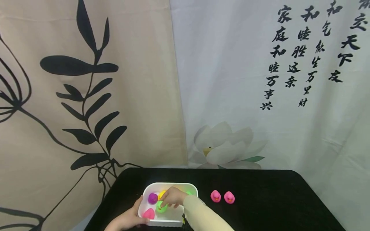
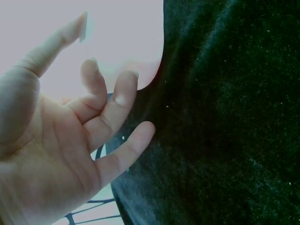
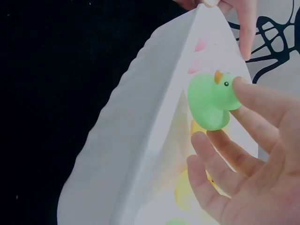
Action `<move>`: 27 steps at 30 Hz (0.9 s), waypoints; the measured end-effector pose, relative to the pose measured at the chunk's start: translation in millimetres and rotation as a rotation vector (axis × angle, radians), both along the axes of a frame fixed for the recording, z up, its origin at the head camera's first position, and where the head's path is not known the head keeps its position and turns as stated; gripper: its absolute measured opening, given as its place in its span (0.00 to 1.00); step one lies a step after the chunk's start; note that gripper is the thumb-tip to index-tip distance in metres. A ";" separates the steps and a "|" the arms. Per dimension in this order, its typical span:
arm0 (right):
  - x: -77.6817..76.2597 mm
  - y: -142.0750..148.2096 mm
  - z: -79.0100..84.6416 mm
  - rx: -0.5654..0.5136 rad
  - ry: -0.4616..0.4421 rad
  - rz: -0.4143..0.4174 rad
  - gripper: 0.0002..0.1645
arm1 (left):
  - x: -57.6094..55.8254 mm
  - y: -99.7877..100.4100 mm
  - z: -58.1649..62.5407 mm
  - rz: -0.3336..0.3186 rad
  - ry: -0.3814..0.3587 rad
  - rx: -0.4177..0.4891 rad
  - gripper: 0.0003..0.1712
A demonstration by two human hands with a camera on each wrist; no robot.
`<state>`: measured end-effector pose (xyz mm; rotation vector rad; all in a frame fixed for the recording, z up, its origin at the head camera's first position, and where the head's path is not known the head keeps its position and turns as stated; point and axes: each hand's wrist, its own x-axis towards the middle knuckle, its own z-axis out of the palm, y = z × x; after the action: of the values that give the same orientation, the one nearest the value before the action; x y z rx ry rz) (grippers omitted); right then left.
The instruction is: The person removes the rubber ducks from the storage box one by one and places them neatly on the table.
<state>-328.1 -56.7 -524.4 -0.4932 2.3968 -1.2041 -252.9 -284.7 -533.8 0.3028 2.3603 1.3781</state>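
A white plastic tray (image 1: 170, 223) stands on the black-covered table with small rubber ducks inside. My left hand (image 1: 131, 217) holds its left side, thumb near the front corner and fingers along the outer wall. Over the tray, my right hand (image 1: 174, 196) pinches a green rubber duck (image 3: 206, 103) between thumb and fingers; its orange beak and one eye show in the right wrist view. Around it in the tray are a purple toy (image 1: 153, 198), a yellow duck (image 1: 162, 194) partly behind the hand, a pink one (image 1: 149, 214) and another green one (image 1: 189, 193).
Two pink rubber ducks (image 1: 215, 196) sit side by side on the table, right of the tray. The black cloth (image 1: 268, 199) covers the tabletop to its rounded far corners. Behind it hangs a curtain (image 1: 144, 96) printed with leaves, a flower and writing.
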 end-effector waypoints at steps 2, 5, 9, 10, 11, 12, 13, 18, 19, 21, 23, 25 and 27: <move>-0.5 2.9 1.9 0.008 0.009 0.010 0.11 | -0.1 0.3 0.9 -0.003 0.005 -0.007 0.59; -1.6 7.5 3.6 0.031 0.027 0.023 0.10 | 0.2 1.0 2.4 -0.002 0.007 -0.024 0.60; -3.8 14.6 4.7 0.054 0.054 0.046 0.10 | 1.4 2.4 3.6 0.018 -0.006 -0.041 0.60; -4.3 16.6 5.3 0.064 0.066 0.057 0.10 | 1.5 2.8 3.6 0.023 -0.011 -0.045 0.60; -4.6 18.6 6.0 0.073 0.076 0.067 0.09 | 1.5 3.3 3.8 0.030 -0.018 -0.047 0.60; -4.8 20.8 6.4 0.081 0.087 0.078 0.09 | 1.4 3.9 4.0 0.038 -0.024 -0.048 0.60; -5.1 22.9 6.7 0.092 0.096 0.088 0.09 | 1.3 4.4 4.3 0.044 -0.031 -0.051 0.60; -5.2 35.4 12.8 0.117 0.152 0.146 0.09 | 0.8 7.0 4.7 0.076 -0.064 -0.068 0.60; -5.1 38.0 14.5 0.118 0.162 0.156 0.09 | 0.9 7.4 4.5 0.086 -0.073 -0.071 0.59; -5.1 42.7 17.7 0.134 0.193 0.179 0.10 | 1.0 7.9 3.7 0.108 -0.092 -0.071 0.59; -5.2 46.7 20.3 0.156 0.225 0.199 0.10 | 1.3 7.7 3.3 0.122 -0.105 -0.065 0.59; -5.5 49.6 21.5 0.169 0.237 0.202 0.10 | 0.8 6.9 2.6 0.132 -0.116 -0.060 0.59; -6.2 52.6 23.0 0.173 0.250 0.201 0.10 | 0.0 6.2 2.3 0.122 -0.110 -0.055 0.59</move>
<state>-334.3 -4.1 -501.4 -0.8483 2.5544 -0.8838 -252.9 -278.5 -531.5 0.0665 2.3538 1.3448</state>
